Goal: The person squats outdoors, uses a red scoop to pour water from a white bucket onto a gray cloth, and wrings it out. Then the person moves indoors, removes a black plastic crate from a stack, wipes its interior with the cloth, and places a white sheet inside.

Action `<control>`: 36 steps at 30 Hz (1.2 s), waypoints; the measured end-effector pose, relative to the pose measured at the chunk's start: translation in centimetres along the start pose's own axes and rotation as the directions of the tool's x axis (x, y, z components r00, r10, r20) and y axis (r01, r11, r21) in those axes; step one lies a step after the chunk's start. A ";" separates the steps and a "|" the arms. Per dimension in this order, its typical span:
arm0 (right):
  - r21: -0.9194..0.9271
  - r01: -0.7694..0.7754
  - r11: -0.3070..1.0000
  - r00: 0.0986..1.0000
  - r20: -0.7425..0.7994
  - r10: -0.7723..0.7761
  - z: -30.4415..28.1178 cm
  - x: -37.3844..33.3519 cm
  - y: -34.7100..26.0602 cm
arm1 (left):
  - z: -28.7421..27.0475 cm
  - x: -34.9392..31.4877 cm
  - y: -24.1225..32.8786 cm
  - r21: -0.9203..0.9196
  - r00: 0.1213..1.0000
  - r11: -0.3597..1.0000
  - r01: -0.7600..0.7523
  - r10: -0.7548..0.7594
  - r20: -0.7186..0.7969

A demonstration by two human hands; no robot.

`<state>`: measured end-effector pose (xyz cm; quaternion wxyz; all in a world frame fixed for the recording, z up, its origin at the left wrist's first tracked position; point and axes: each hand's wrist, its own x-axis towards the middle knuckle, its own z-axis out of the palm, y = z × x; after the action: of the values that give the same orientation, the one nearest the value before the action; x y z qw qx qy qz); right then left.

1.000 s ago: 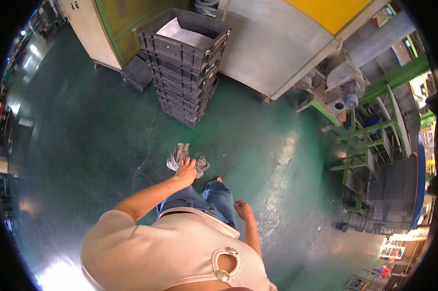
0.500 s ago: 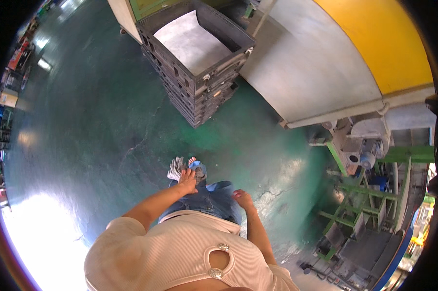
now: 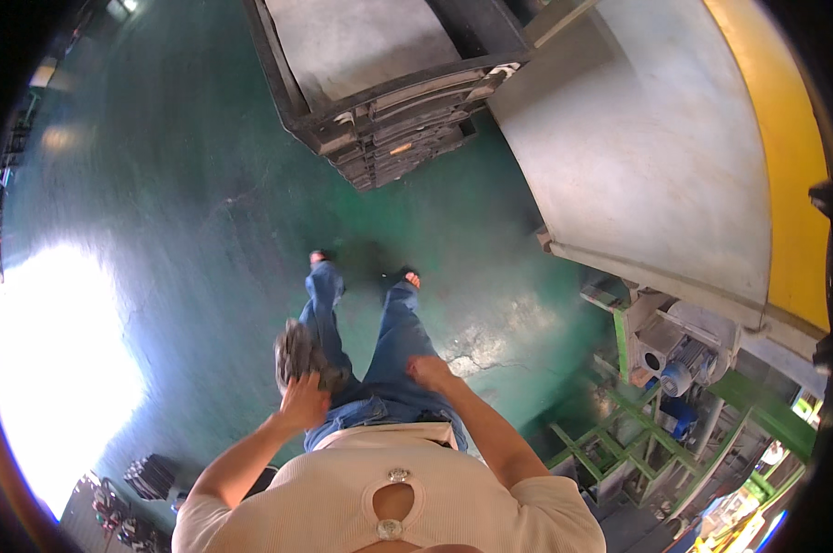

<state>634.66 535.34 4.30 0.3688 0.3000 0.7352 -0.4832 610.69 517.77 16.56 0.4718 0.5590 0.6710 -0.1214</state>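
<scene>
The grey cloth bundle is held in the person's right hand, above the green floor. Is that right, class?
Not quite: the hand is wrong. The head view shows the grey cloth bundle held in the person's left hand, above the green floor.

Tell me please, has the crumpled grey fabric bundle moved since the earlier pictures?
Yes: in the picture, the grey bundle is farther down and left from the black plastic crate stack, though the camera moved too.

From the head, close above the cream shirt [image 3: 319,488], a wide fisheye view looks steeply down and forward, with the left hand [image 3: 306,402] and right hand [image 3: 431,372] just beyond the shirt and the crate stack [image 3: 393,124] farther ahead of it
</scene>
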 end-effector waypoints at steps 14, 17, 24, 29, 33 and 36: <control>0.035 0.232 0.972 0.744 0.638 -0.200 0.0 2.4 0.4 | 8.7 4.5 -3.5 -0.295 0.930 0.948 -0.122 0.213 0.298; -0.194 0.323 0.926 0.818 0.550 -0.170 -1.9 13.8 1.4 | 8.9 9.7 -8.7 -0.471 0.964 0.875 -0.116 0.214 0.159; -0.093 0.649 0.755 0.729 0.359 -0.583 -7.4 32.4 -1.3 | 6.9 23.4 -17.2 -0.453 0.856 0.811 -0.369 0.107 -0.506; 0.028 0.598 0.801 0.758 0.305 -0.576 -8.0 40.4 -1.3 | 10.7 32.4 -22.8 -0.347 0.534 0.791 -0.505 -0.030 -0.845; -0.452 0.655 0.606 0.687 0.022 -0.726 -9.1 44.3 0.8 | 11.4 37.8 -28.9 -0.167 0.570 0.934 -0.317 0.046 -0.821; -0.248 0.549 0.798 0.793 -0.148 -0.592 -11.0 42.8 1.0 | 11.9 39.4 -31.9 -0.386 0.817 0.906 -0.175 -0.085 -0.570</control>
<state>609.23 549.62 -28.96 0.1494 0.0772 0.8704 -0.4628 591.78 523.60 -31.63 0.3591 0.4700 0.7780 0.2119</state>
